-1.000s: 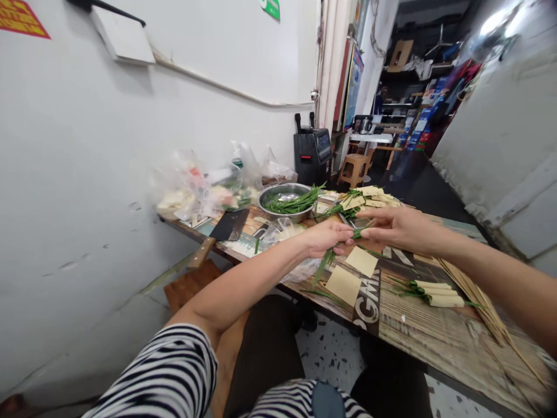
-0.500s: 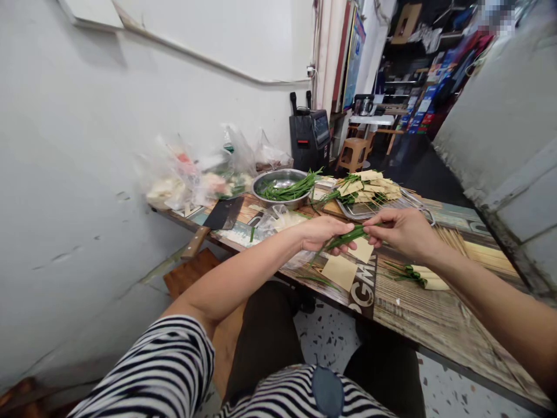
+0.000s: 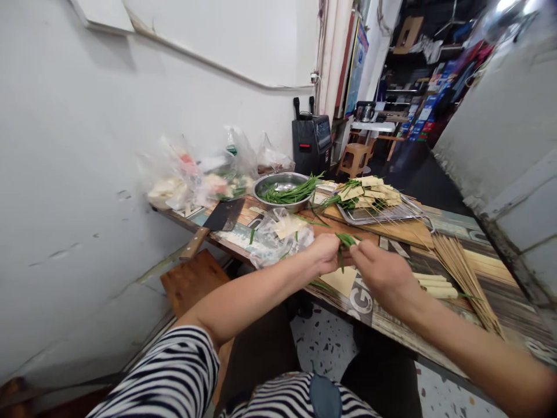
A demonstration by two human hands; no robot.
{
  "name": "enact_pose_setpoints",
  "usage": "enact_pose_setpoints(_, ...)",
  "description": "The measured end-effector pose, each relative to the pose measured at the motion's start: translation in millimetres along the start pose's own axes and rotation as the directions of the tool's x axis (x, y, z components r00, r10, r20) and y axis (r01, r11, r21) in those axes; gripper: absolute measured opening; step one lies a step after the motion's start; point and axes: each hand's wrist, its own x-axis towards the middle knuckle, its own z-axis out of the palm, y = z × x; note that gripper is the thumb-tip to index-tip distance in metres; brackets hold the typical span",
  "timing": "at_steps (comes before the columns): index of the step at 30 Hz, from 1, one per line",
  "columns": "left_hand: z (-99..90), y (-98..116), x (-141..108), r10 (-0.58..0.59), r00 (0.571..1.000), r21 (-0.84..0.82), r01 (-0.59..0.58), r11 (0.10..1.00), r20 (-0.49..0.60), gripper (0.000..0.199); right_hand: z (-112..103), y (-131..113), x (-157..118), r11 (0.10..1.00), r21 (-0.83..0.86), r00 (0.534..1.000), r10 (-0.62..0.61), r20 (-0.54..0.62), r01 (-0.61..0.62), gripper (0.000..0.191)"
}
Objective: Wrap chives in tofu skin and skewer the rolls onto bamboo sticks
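My left hand [image 3: 327,254] is closed around a small bundle of green chives [image 3: 346,240], which looks folded over between the hands. The fingers of my right hand [image 3: 383,271] pinch the same bundle from the right side. Just below them a pale yellow square sheet [image 3: 342,283], like tofu skin, lies flat near the table edge. Right of my right hand lie several pale rolls [image 3: 437,285] with green ends showing. A metal bowl [image 3: 266,202] of loose chives stands beyond my left hand. My fingertips are partly hidden behind the bundle.
A metal tray [image 3: 363,218] of skewered rolls rests on a wooden board [image 3: 404,232]. Bare bamboo skewers [image 3: 467,284] lie at the right. A cleaver [image 3: 224,216] overhangs the left table edge. Plastic bags [image 3: 278,247] and a black speaker [image 3: 310,142] stand about.
Both hands have come down and closer together. The chive bundle, stretched out straight before, is now bent over between them. My right hand has moved left and down, uncovering more of the skewers.
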Motion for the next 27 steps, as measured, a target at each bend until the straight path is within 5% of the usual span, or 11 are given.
enact_pose_setpoints(5, 10.9, -1, -10, 0.079, 0.994, 0.076, -0.074, 0.994, -0.069, 0.016, 12, -40, -15, 0.991, -0.120, 0.996, -0.061, -0.071, 0.052, 0.034)
enact_pose_setpoints(9, -0.5, 2, -13, 0.183, 0.983, 0.334, -0.183, 0.925, 0.033, 0.022, 8, -39, -35, 0.962, 0.248, 0.984, 0.143, -0.110, -0.112, 0.033)
enact_pose_setpoints(11, -9.0, 0, -13, 0.247, 0.959, 0.554, -0.282, 0.783, 0.139, 0.024, 9, -27, -42, 0.793, 0.514, 0.922, 0.386, -0.009, -0.327, 0.026)
enact_pose_setpoints(13, -15.7, -4, -14, 0.246, 0.944, 0.702, -0.327, 0.633, 0.218, 0.025, 16, -16, -44, 0.471, 0.702, 0.800, 0.551, 0.238, -0.533, 0.038)
enact_pose_setpoints(15, -19.2, -10, -15, 0.191, 0.943, 0.779, -0.332, 0.532, 0.271, 0.028, 29, -10, -42, 0.165, 0.784, 0.719, 0.544, 0.433, -0.598, 0.057)
enact_pose_setpoints(17, -20.2, -15, -16, 0.135, 0.948, 0.808, -0.317, 0.497, 0.288, 0.028, 41, -10, -40, -0.009, 0.820, 0.689, 0.537, 0.487, -0.573, 0.065)
enact_pose_setpoints(22, -18.5, -20, -22, -0.054, 0.947, 0.740, -0.211, 0.638, 0.317, 0.016, 47, -23, -40, -0.175, 0.834, 0.663, 0.532, 0.527, -0.523, 0.056)
enact_pose_setpoints(27, -18.6, -17, -23, -0.283, 0.860, 0.584, -0.022, 0.812, 0.425, 0.021, 39, -28, -45, -0.279, 0.811, 0.601, 0.557, 0.573, -0.514, 0.043)
